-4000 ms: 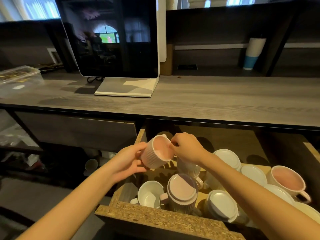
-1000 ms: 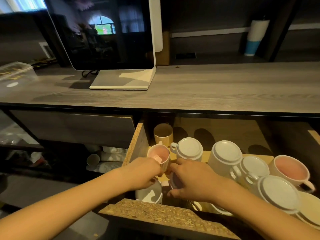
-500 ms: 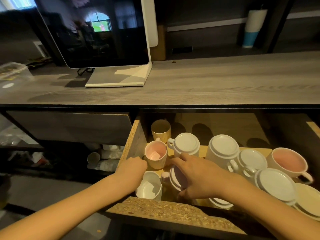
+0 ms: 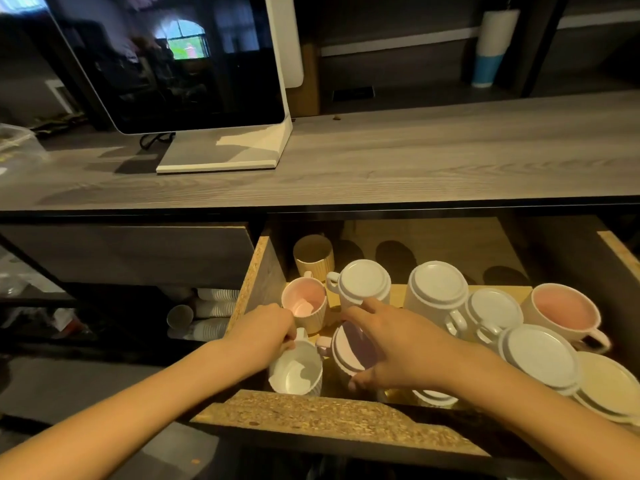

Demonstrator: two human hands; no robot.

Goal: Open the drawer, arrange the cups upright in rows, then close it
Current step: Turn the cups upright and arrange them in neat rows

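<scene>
The drawer (image 4: pixel 332 417) stands open below the desk, full of ribbed cups. Along its left side stand a tan cup (image 4: pixel 313 254), a pink-lined cup (image 4: pixel 304 303) and a white cup (image 4: pixel 296 372), all upright. My left hand (image 4: pixel 265 334) grips the white cup at its far rim. My right hand (image 4: pixel 391 348) holds a purple-bottomed cup (image 4: pixel 351 349) that lies tilted, bottom toward me. To the right, several white cups sit upside down, such as one (image 4: pixel 363 282) and another (image 4: pixel 438 289). A large pink-lined cup (image 4: pixel 561 313) stands upright at the far right.
A monitor (image 4: pixel 180 64) on a white stand sits on the grey wooden desk top (image 4: pixel 415 161) above the drawer. A white and blue tumbler (image 4: pixel 491 46) stands on the back shelf. Stacked paper cups (image 4: pixel 207 313) lie on a low shelf left of the drawer.
The pink-lined cup went from both hands down into the drawer's left column. My left hand shifted to the white cup; my right hand took the purple-bottomed cup and tilted it.
</scene>
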